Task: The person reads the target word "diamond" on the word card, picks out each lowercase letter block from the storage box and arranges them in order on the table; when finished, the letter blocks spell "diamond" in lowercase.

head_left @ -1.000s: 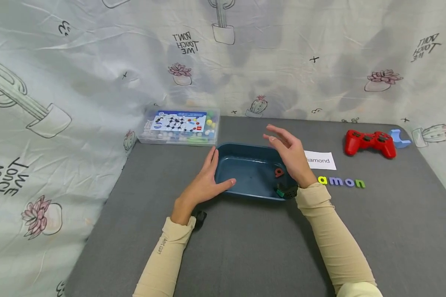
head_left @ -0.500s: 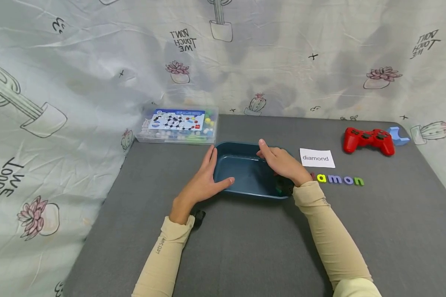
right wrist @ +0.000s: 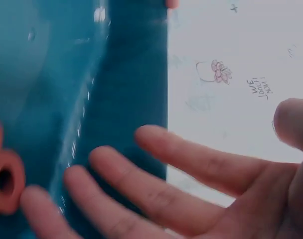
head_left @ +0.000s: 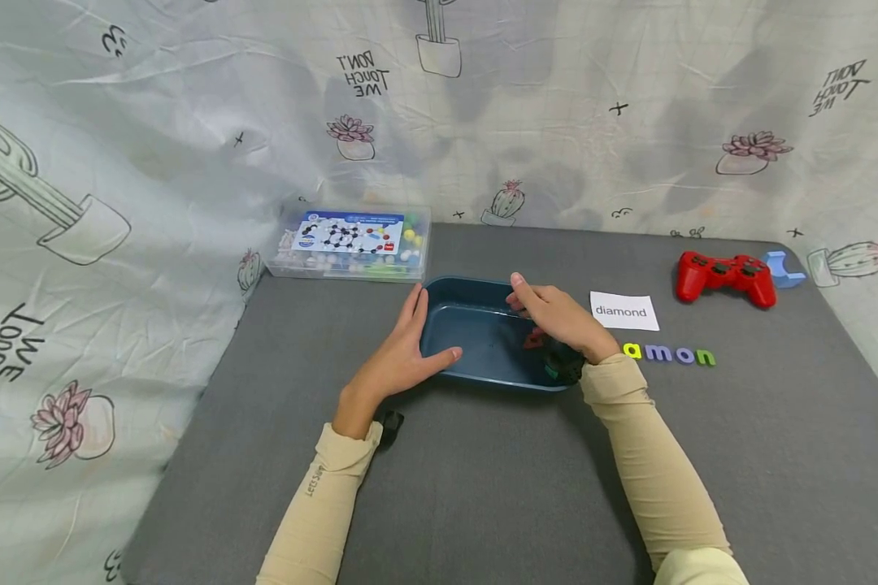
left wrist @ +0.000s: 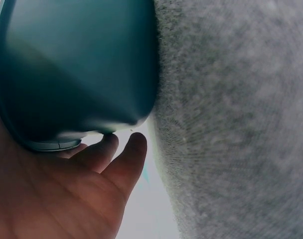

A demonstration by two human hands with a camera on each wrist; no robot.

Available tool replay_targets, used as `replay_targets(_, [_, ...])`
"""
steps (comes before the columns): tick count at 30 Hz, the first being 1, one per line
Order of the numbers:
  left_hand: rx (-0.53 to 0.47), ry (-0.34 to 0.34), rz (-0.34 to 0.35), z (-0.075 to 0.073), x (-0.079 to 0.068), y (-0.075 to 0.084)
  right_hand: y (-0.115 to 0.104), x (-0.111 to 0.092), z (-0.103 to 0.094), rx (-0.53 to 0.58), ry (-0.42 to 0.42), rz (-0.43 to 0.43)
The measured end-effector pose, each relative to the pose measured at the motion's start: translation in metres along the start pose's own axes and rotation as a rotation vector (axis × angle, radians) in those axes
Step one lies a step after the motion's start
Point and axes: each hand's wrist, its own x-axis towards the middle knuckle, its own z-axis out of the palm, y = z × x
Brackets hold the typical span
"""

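Observation:
A dark blue rectangular tray (head_left: 486,345) stands on the grey table in the middle of the head view. My left hand (head_left: 395,370) rests against its left end, fingers straight along the outer side and thumb over the front rim. My right hand (head_left: 556,321) reaches in over the tray's right part; the right wrist view shows its fingers extended and spread. By the little fingertip is a red letter piece (right wrist: 9,181), lying in the tray; whether they touch is hard to tell. The red letter (head_left: 534,338) is partly hidden in the head view.
Right of the tray lie a white card (head_left: 624,311) reading "diamond" and a row of coloured letters (head_left: 658,353) showing "amon". Behind these are a red game controller (head_left: 727,279) and a light blue piece (head_left: 783,268). A clear plastic box (head_left: 349,244) stands at back left.
My right hand has come down from above the tray's back right into the tray. The red letter inside has shifted slightly left. My left hand stays at the tray's left end.

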Motion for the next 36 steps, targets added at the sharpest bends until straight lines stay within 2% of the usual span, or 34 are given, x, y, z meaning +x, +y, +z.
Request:
replay_targets(5, [0.004, 0.002, -0.005, -0.001, 0.000, 0.000, 0.006, 0.006, 0.000, 0.325, -0.166, -0.056])
replay_targets(8, [0.004, 0.004, -0.008, -0.002, 0.000, 0.000, 0.009, 0.010, 0.001, 0.423, -0.203, -0.106])
replay_targets(13, [-0.002, 0.003, -0.006, -0.002, -0.001, 0.000, 0.017, 0.011, 0.000, 0.359, -0.181, -0.185])
replay_targets(17, [-0.004, 0.004, -0.011, -0.003, -0.002, 0.000, 0.022, 0.013, 0.001, 0.299, -0.237, -0.200])
replay_targets(24, [0.006, 0.002, -0.008, -0.002, -0.003, -0.001, 0.022, 0.016, 0.004, 0.087, -0.337, -0.240])
replay_targets(29, [0.000, 0.004, -0.010, -0.002, -0.002, 0.000, 0.022, 0.017, 0.004, 0.046, -0.386, -0.242])
replay_targets(36, [-0.008, 0.001, -0.002, -0.001, -0.001, -0.002, 0.023, 0.019, 0.005, 0.005, -0.410, -0.267])
